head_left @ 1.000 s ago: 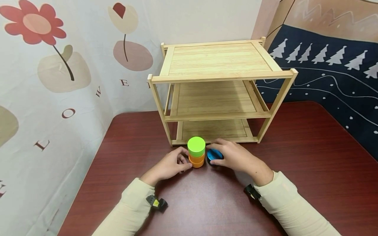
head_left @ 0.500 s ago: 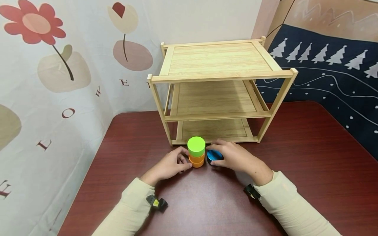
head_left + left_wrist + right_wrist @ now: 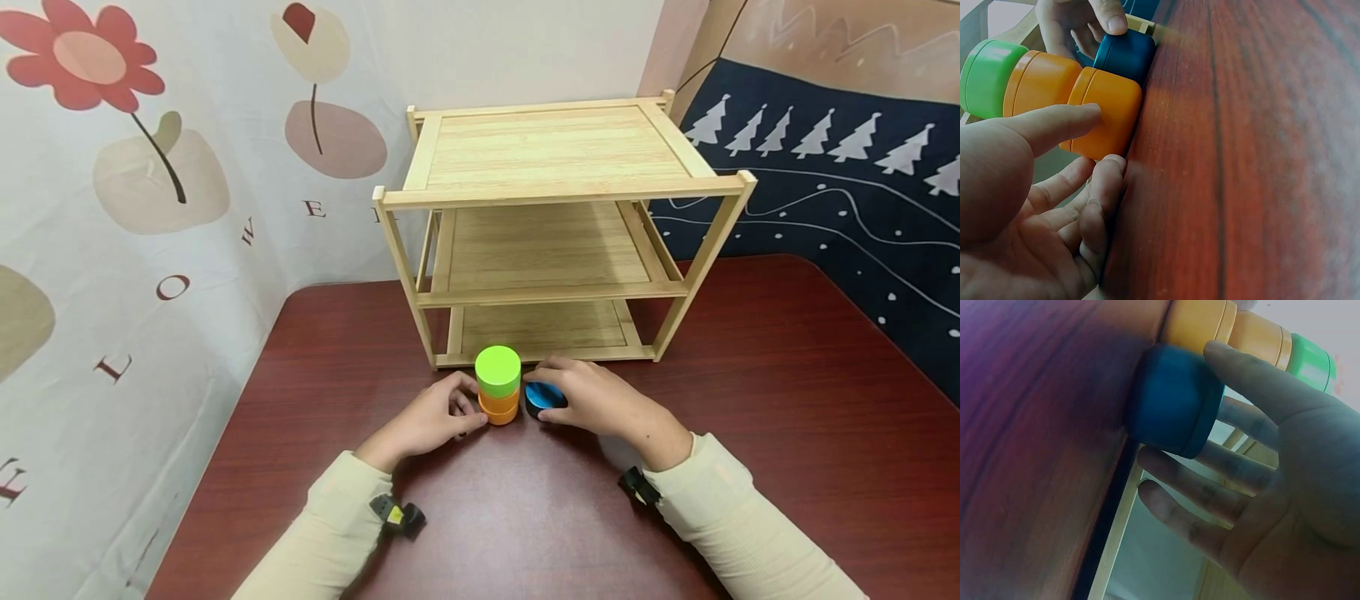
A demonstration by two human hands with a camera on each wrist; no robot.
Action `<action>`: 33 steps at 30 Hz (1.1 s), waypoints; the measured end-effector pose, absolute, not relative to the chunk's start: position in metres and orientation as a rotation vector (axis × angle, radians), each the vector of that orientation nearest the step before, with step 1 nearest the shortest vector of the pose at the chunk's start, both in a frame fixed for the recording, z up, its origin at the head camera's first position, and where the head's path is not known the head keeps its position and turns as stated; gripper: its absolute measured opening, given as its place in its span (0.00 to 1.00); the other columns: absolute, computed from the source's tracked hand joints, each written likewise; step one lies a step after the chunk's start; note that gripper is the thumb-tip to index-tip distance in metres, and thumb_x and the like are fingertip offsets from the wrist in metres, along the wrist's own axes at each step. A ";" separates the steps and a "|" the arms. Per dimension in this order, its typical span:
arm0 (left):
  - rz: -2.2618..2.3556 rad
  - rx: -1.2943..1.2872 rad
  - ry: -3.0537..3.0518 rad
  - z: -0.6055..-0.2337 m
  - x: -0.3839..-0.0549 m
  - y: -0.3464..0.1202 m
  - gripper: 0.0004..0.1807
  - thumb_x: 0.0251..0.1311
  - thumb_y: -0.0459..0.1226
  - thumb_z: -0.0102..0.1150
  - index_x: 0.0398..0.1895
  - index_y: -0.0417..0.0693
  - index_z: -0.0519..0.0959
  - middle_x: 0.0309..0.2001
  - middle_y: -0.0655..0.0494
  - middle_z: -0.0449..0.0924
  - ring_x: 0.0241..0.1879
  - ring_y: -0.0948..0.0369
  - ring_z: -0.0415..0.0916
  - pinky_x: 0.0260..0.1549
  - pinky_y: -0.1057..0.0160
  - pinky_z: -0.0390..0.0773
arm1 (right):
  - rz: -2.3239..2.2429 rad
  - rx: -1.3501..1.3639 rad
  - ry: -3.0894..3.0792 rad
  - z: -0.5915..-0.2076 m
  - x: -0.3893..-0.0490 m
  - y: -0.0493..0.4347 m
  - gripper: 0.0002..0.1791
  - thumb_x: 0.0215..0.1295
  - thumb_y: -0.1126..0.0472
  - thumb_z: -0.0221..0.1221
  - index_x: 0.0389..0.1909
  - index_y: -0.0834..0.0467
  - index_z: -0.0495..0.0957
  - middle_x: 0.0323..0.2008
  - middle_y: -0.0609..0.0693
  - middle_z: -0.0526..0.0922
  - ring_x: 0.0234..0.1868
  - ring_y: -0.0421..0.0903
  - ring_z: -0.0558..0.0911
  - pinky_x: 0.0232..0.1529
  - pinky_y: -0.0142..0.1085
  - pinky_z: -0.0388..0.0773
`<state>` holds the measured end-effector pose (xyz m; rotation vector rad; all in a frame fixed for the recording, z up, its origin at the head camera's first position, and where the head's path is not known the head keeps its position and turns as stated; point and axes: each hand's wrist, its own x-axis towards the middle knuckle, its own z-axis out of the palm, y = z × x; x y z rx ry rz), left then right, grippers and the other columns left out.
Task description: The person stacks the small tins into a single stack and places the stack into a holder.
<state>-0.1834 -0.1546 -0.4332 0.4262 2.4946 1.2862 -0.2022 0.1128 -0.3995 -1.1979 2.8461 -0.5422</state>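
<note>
Three small round lidded jars form an upright stack on the table: a lower orange jar [image 3: 1113, 106], a second orange jar [image 3: 1047, 81] and a green jar [image 3: 498, 368] on top. My left hand [image 3: 431, 417] holds the lower orange jar from the left, thumb in front and fingers curled behind. Just right of the stack stands a blue jar [image 3: 1169, 400]. My right hand [image 3: 600, 402] is around it, thumb near its front and fingers at its far side; the palm partly hides its top in the head view.
A three-tier wooden shelf [image 3: 555, 196] stands directly behind the jars, its front legs near them. The dark red table [image 3: 517, 525] reaches to both sides. Printed cloth hangings [image 3: 337, 242] rise behind its back and left edges.
</note>
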 end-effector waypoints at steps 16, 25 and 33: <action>1.286 0.429 2.492 -0.433 -0.184 -0.155 0.21 0.62 0.39 0.67 0.53 0.42 0.72 0.32 0.53 0.80 0.25 0.63 0.75 0.24 0.64 0.78 | -0.532 -1.187 2.827 -0.400 -0.203 0.113 0.27 0.59 0.57 0.71 0.59 0.56 0.79 0.53 0.52 0.82 0.50 0.47 0.83 0.52 0.43 0.82; 1.287 0.428 2.485 -0.433 -0.184 -0.154 0.21 0.62 0.38 0.67 0.53 0.42 0.71 0.32 0.53 0.81 0.25 0.63 0.76 0.24 0.64 0.79 | -0.517 -1.158 2.817 -0.399 -0.203 0.113 0.28 0.60 0.57 0.70 0.62 0.55 0.78 0.55 0.54 0.81 0.51 0.48 0.82 0.51 0.44 0.81; 1.291 0.436 2.487 -0.435 -0.186 -0.156 0.21 0.62 0.39 0.67 0.53 0.41 0.71 0.32 0.52 0.81 0.25 0.63 0.76 0.24 0.63 0.79 | -0.516 -1.128 2.810 -0.401 -0.203 0.113 0.28 0.62 0.56 0.69 0.63 0.54 0.77 0.55 0.54 0.81 0.51 0.48 0.82 0.51 0.44 0.82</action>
